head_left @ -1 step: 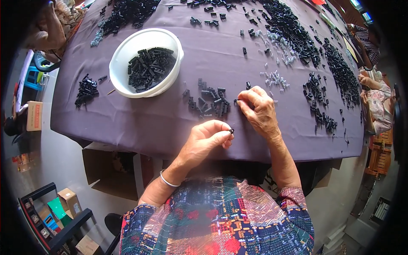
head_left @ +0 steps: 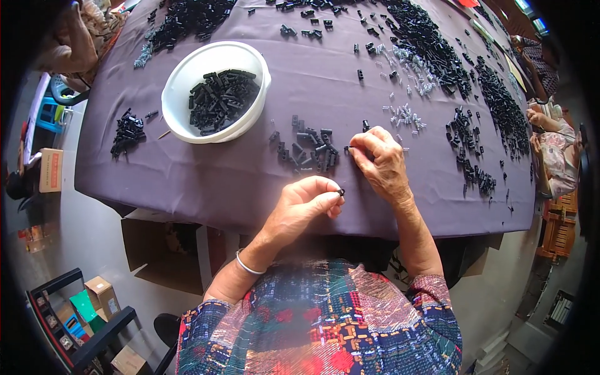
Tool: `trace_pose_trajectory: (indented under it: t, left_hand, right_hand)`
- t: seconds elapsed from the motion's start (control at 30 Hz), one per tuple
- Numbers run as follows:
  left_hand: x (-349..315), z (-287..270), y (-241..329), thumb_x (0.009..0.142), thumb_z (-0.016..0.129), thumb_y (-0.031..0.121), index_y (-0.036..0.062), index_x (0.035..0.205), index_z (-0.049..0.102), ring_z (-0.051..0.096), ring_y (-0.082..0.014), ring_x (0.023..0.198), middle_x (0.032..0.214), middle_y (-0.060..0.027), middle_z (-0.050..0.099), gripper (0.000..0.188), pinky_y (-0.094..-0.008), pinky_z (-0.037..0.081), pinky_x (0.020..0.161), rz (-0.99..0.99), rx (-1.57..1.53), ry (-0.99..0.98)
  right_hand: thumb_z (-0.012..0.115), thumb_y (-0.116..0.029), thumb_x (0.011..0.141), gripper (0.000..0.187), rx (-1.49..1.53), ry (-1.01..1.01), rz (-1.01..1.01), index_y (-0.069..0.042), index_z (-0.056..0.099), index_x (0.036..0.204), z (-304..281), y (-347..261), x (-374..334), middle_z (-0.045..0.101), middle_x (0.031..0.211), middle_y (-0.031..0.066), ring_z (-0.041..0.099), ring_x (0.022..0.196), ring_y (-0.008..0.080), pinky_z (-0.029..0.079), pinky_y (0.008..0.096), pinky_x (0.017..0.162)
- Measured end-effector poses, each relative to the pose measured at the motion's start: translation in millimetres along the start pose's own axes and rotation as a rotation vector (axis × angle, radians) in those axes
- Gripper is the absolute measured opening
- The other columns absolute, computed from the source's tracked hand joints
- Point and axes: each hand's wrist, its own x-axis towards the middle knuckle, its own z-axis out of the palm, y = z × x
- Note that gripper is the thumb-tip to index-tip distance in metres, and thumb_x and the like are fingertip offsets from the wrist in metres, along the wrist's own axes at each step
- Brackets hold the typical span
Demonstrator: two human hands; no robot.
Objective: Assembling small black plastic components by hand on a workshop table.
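Near the table's front edge, my left hand (head_left: 301, 205) pinches a small black plastic part (head_left: 341, 192) between thumb and fingertips. Farther forward and to the right, my right hand (head_left: 382, 164) is closed at the tabletop, thumb and forefinger on another small black plastic part (head_left: 347, 150). One more black piece (head_left: 365, 125) lies just beyond its knuckles. Left of that hand spreads a loose group of black tube-like pieces (head_left: 306, 150). A white tub (head_left: 172, 115) partly filled with similar black pieces (head_left: 222, 100) stands to the left.
Small clear parts (head_left: 406, 117) lie beyond my right hand. Heaps of black pieces cover the far right (head_left: 431, 47) and far left (head_left: 187, 25), with a small pile (head_left: 127, 134) left of the tub. Other people (head_left: 553, 147) sit around the purple-grey cloth (head_left: 206, 181). A cardboard box (head_left: 159, 250) stands below.
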Motion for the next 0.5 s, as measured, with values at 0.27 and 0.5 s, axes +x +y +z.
trace_pose_trajectory:
  t: [0.27, 0.5]
  left_hand:
    - [0, 1, -2, 0.094, 0.061, 0.008, -0.0009, 0.103, 0.061, 0.061, -0.0137, 0.077, 0.09, -0.0075, 0.066, 0.013, -0.0265, 0.051, 0.073, 0.011, 0.001, 0.019]
    - [-3, 16, 4, 0.093, 0.063, 0.01, -0.0008, 0.101, 0.063, 0.059, -0.0112, 0.076, 0.088, -0.0061, 0.066, 0.013, -0.0246, 0.049, 0.073, 0.031, 0.124, 0.053]
  right_hand:
    - [0.069, 0.0, 0.079, 0.013, -0.054, 0.126, -0.203, -0.001, 0.065, 0.091, -12, -7, -13, 0.067, 0.086, 0.0093, 0.066, 0.076, 0.0199, 0.052, 0.0289, 0.067]
    - [0.068, 0.01, 0.076, 0.019, 0.306, 0.003, -0.125, -0.001, 0.065, 0.092, -37, -22, -41, 0.068, 0.086, 0.0085, 0.066, 0.077, 0.0179, 0.053, 0.0277, 0.068]
